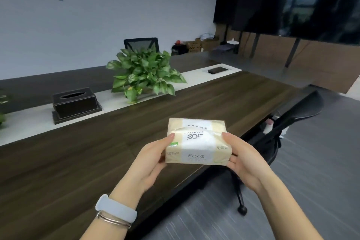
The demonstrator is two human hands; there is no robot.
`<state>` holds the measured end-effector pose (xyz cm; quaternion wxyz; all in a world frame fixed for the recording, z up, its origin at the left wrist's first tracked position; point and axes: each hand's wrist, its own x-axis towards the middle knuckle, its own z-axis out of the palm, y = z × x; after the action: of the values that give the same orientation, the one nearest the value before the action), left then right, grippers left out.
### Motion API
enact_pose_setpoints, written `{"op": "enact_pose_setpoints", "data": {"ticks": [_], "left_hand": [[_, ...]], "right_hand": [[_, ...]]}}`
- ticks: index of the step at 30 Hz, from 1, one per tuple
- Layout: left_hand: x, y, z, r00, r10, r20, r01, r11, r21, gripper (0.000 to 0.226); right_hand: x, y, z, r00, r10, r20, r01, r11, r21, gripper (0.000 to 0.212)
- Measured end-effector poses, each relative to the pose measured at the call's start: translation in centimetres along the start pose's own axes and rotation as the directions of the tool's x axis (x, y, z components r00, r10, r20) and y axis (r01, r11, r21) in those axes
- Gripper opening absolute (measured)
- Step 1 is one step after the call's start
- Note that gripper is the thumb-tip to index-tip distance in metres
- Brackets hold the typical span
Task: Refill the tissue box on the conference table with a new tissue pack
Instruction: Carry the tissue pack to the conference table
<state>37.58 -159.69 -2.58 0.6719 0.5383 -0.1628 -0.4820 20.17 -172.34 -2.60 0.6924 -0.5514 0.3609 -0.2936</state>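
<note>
Nearest the camera, at 7 o'clock, the left forearm wears a smooth pale-grey wristband (116,209) and thin metal bangles (114,220) just below it. Both hands hold the tissue pack (197,142) in mid-air over the near edge of the surface (78,157), a little right of centre. The left hand (148,163) cups the pack's left end, thumb lying along the top and fingers curled underneath; the right hand (243,159) mirrors it on the right end, thumb on top, fingers wrapped below. The pack is a soft rectangular brick in glossy cream plastic film with a white band across the middle, the word "Face" printed on its near side; the top film bulges slightly.

Dark wood grain runs along the surface in long planks, with a flat white strip down its centre. On that strip at 10 o'clock sits the tissue box (75,103), well apart from the pack: a dark, leather-look rectangular case with pale stitched edges, a wider base plate and an oval slot on top. At 12 o'clock a leafy green plant (144,73) with glossy heart-shaped leaves stands on the same strip. Beyond it is a mesh-backed chair (141,43). At 3 o'clock a black office chair (288,122) is tucked beside the surface, over grey floor (311,181).
</note>
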Motion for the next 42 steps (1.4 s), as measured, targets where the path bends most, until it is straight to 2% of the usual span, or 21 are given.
{"op": "enact_pose_setpoints", "data": {"ticks": [5,9,14,21,27,34,37,42], "left_hand": [[6.4,1.6,-2.7,0.987,0.034,-0.155,-0.041,0.998,-0.047,0.025],[10.2,2.8,-6.0,0.948,0.066,-0.312,-0.083,0.996,-0.042,0.024],[13.6,4.6,-9.1,0.876,0.123,-0.467,-0.163,0.986,-0.046,0.026],[16.2,4.9,-12.4,0.794,0.122,-0.595,-0.195,0.979,-0.060,0.029],[18.6,3.3,-15.5,0.760,0.041,-0.649,-0.089,0.995,-0.042,0.029],[22.4,1.0,-20.9,0.741,-0.016,-0.671,-0.018,0.999,-0.043,0.028],[23.8,-0.5,-22.7,0.741,-0.007,-0.672,-0.017,0.999,-0.029,0.027],[25.0,-2.9,-24.8,0.741,-0.016,-0.672,-0.003,1.000,-0.027,0.027]], "right_hand": [[10.1,-0.8,3.0,0.983,0.068,0.169,-0.062,0.997,-0.041,0.028],[17.3,-0.3,7.2,0.946,0.138,0.293,-0.127,0.990,-0.057,0.022],[24.8,-0.1,12.5,0.843,0.204,0.498,-0.175,0.979,-0.104,0.021],[31.7,2.0,18.0,0.697,0.319,0.643,-0.260,0.947,-0.188,0.033],[34.3,6.0,21.3,0.635,0.429,0.643,-0.298,0.903,-0.309,0.034],[36.8,10.7,24.9,0.634,0.499,0.591,-0.334,0.866,-0.373,0.034],[37.6,13.0,26.2,0.648,0.496,0.578,-0.336,0.867,-0.368,0.033],[37.4,15.4,27.4,0.741,0.488,0.462,-0.256,0.841,-0.477,0.039]]}}
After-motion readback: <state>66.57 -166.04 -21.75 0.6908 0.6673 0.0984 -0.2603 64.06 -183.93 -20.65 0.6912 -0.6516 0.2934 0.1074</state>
